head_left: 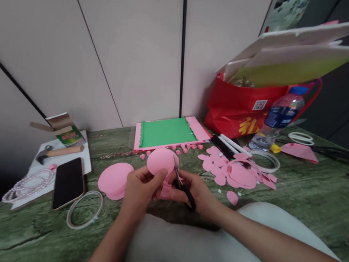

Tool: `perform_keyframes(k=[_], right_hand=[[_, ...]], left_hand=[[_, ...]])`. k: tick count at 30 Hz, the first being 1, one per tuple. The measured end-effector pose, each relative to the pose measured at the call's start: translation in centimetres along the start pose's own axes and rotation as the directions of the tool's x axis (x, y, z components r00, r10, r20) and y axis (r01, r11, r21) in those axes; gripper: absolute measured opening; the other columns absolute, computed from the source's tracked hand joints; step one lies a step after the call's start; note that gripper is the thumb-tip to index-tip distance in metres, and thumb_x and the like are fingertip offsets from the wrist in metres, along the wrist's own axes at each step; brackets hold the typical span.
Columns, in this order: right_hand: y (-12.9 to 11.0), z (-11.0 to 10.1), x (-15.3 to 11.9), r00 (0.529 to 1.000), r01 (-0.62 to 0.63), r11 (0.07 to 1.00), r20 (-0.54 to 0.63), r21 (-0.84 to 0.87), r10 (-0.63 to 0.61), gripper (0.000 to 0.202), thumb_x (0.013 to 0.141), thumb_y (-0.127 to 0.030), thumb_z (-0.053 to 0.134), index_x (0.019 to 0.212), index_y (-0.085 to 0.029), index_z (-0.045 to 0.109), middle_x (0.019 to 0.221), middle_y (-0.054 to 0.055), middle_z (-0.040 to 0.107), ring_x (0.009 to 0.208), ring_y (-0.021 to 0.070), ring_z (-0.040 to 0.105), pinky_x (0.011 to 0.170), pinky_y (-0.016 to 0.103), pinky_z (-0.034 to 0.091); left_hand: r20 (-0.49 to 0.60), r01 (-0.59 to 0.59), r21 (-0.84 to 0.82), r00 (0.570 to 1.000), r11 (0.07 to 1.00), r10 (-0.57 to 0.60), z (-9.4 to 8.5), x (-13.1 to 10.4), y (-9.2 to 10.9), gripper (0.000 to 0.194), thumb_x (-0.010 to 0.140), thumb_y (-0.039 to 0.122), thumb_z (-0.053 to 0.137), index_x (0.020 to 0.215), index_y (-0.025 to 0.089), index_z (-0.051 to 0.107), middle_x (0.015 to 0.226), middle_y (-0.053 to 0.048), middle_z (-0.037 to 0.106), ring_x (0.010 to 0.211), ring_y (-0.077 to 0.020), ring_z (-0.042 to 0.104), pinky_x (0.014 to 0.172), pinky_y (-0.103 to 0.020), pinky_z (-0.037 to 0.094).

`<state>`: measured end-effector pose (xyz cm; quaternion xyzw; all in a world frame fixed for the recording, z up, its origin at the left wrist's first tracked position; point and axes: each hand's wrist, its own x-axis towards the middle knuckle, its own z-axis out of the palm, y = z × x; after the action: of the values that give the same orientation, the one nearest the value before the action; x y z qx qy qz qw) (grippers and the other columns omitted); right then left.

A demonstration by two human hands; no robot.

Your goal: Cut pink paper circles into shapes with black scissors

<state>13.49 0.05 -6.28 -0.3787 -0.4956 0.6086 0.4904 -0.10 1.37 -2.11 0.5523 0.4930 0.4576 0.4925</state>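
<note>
My left hand (143,186) pinches a round piece of pink paper (160,161) and holds it up in front of me. Black-handled scissors (188,195) are in my right hand (197,191), with fingers through the loops. Their blades stand upright at the right edge of the paper circle; whether they are cutting into it I cannot tell. Below the held circle, more pink paper (164,192) shows, partly hidden by my fingers. To the left of my left hand lies a stack of pink paper circles (116,179).
Pink scraps (217,168), markers (230,144) and a tape roll (265,159) lie at right, before a red bag (239,106) and water bottle (277,117). Green paper (166,131) lies at the back. A phone (68,183), hoop (84,210), hammer (61,152) and bead string (28,184) lie left.
</note>
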Motion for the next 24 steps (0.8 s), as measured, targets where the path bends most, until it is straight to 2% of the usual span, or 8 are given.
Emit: perform_keyframes(k=[4, 9, 15, 18, 21, 24], right_hand=[[-0.04, -0.02, -0.04, 1.0, -0.027, 0.999, -0.011, -0.025, 0.027, 0.037, 0.052, -0.034, 0.076, 0.073, -0.018, 0.05, 0.049, -0.007, 0.049, 0.041, 0.006, 0.039, 0.039, 0.018, 0.029], [0.04, -0.1, -0.03, 1.0, -0.004, 0.999, 0.005, -0.046, 0.004, 0.032, 0.056, -0.035, 0.072, 0.072, -0.017, 0.05, 0.045, -0.007, 0.05, 0.037, 0.0062, 0.04, 0.037, 0.018, 0.029], [0.35, -0.31, -0.06, 1.0, 0.0, 0.998, 0.013, -0.06, 0.001, 0.03, 0.058, -0.035, 0.071, 0.072, -0.018, 0.051, 0.044, -0.008, 0.048, 0.037, 0.0068, 0.043, 0.037, 0.017, 0.03], [0.37, -0.29, -0.1, 1.0, -0.003, 0.998, 0.028, -0.055, 0.005, 0.03, 0.058, -0.035, 0.071, 0.072, -0.018, 0.05, 0.044, -0.008, 0.049, 0.037, 0.0067, 0.043, 0.036, 0.017, 0.03], [0.13, -0.07, -0.2, 0.999, -0.007, 0.999, 0.039, -0.047, 0.009, 0.032, 0.058, -0.037, 0.071, 0.071, -0.018, 0.049, 0.043, -0.007, 0.048, 0.038, 0.0073, 0.043, 0.037, 0.017, 0.03], [-0.18, 0.25, -0.39, 0.997, -0.005, 0.999, 0.071, -0.044, 0.008, 0.033, 0.059, -0.04, 0.07, 0.071, -0.018, 0.049, 0.049, -0.005, 0.052, 0.038, 0.0071, 0.043, 0.037, 0.018, 0.032]], left_hand=[[-0.005, -0.017, 0.008, 1.0, 1.0, 0.017, -0.05, 0.04, 0.02, 0.025, 0.068, 0.032, 0.064, 0.054, 0.015, 0.053, 0.037, 0.007, 0.045, 0.033, -0.0049, 0.037, 0.033, -0.016, 0.028], [-0.005, -0.023, -0.003, 1.0, 1.0, 0.023, -0.11, 0.13, -0.07, 0.024, 0.068, 0.032, 0.064, 0.055, 0.015, 0.053, 0.038, 0.007, 0.045, 0.033, -0.0052, 0.037, 0.034, -0.017, 0.027], [-0.016, -0.055, -0.062, 0.998, 0.997, 0.055, -0.21, 0.2, -0.19, 0.023, 0.07, 0.029, 0.063, 0.057, 0.015, 0.052, 0.04, 0.007, 0.045, 0.034, -0.0043, 0.036, 0.034, -0.016, 0.026], [-0.026, -0.066, -0.115, 0.998, 0.991, 0.064, -0.22, 0.13, -0.12, 0.022, 0.071, 0.029, 0.063, 0.057, 0.015, 0.052, 0.041, 0.007, 0.048, 0.035, -0.0048, 0.04, 0.035, -0.016, 0.03], [0.006, -0.058, -0.159, 0.998, 0.986, 0.06, -0.12, 0.04, 0.01, 0.02, 0.072, 0.03, 0.062, 0.062, 0.015, 0.054, 0.044, 0.006, 0.051, 0.036, -0.006, 0.043, 0.035, -0.017, 0.033], [0.05, -0.027, -0.087, 0.998, 0.996, 0.032, 0.07, -0.05, 0.07, 0.023, 0.072, 0.032, 0.062, 0.058, 0.015, 0.055, 0.041, 0.005, 0.051, 0.033, -0.0059, 0.043, 0.033, -0.017, 0.032]])
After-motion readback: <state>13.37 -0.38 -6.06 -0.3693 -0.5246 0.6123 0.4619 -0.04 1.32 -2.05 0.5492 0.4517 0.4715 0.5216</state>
